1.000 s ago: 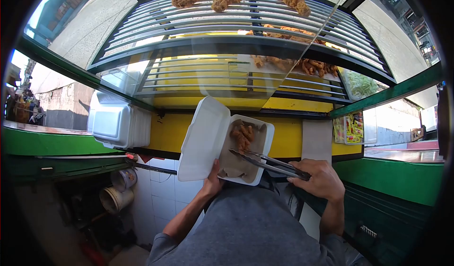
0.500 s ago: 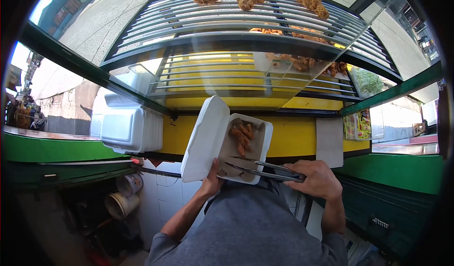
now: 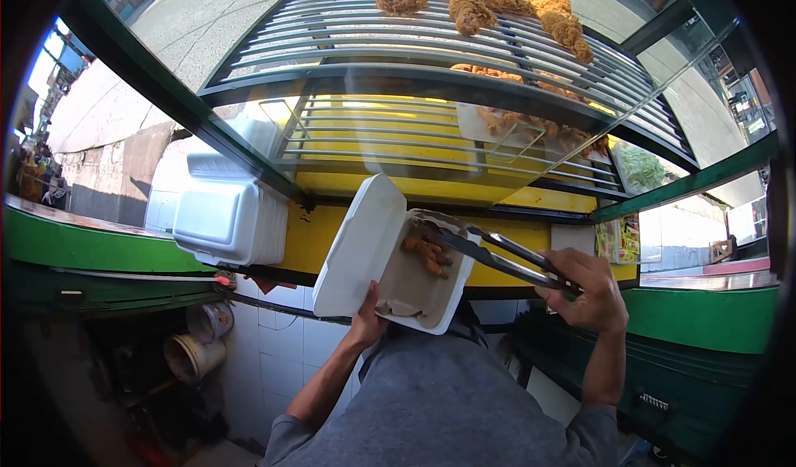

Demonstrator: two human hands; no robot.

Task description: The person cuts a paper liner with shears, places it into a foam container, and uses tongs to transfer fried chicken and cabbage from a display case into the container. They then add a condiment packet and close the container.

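My left hand (image 3: 366, 324) grips the lower edge of an open white foam takeaway box (image 3: 358, 255), thumb inside. The lid leans up on the left. Brown paper (image 3: 408, 291) lines the box, and reddish-brown fried chicken feet (image 3: 429, 256) lie on it. Closed around the handle end of metal tongs (image 3: 521, 260) is my right hand (image 3: 590, 293), to the right of the box. The tongs reach over the right rim, their tips at the upper part of the chicken feet; whether they pinch a piece I cannot make out.
Stacked foam boxes (image 3: 220, 218) stand at the left. Fried chicken (image 3: 473, 11) sits on the upper rack (image 3: 332, 48) of the glass case, with more fried pieces (image 3: 531, 123) below. Shredded greens (image 3: 637, 167) and sachets (image 3: 628, 236) are at the right. Buckets (image 3: 195, 357) lie lower left.
My right hand has moved right and slightly up. The tongs have swung from the box's lower part to the upper part of the chicken feet. My left hand still holds the box.
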